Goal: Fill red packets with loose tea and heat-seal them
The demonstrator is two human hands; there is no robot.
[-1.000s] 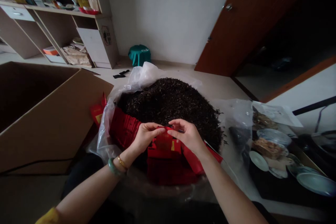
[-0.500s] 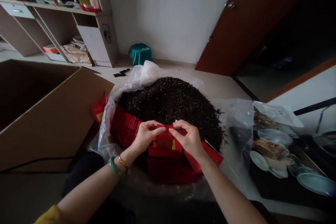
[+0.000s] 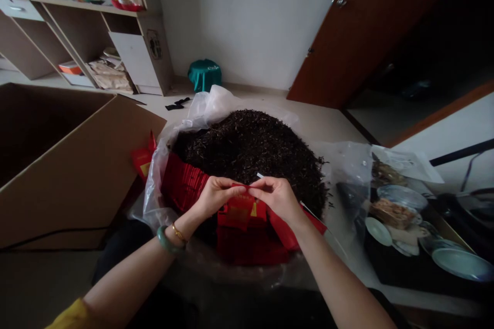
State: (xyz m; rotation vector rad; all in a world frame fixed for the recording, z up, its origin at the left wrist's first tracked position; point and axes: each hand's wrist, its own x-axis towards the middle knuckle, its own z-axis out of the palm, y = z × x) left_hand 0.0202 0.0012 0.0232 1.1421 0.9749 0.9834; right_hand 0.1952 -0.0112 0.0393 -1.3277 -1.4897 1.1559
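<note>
Both my hands pinch the top edge of a small red packet [image 3: 237, 211] from either side, and my left hand [image 3: 216, 198] and my right hand [image 3: 277, 198] nearly meet above it. Beneath them lies a stack of red packets [image 3: 250, 247], and a row of red packets [image 3: 183, 183] stands to the left. A thin white strip [image 3: 260, 175] shows just above my right fingers. Behind my hands rises a mound of dark loose tea leaves [image 3: 250, 149], held in a clear plastic bag [image 3: 160, 190].
A large open cardboard box [image 3: 69, 164] stands to the left. On the right, another plastic sheet [image 3: 343, 164] lies beside ceramic plates and bowls [image 3: 461, 263]. A shelf unit [image 3: 131, 41], a teal bag [image 3: 204, 75] and a brown door [image 3: 370, 31] stand beyond.
The red packet between my fingers now sits slightly tilted, and a white strip shows near my right fingers. The whole view has shifted slightly upward in the frame.
</note>
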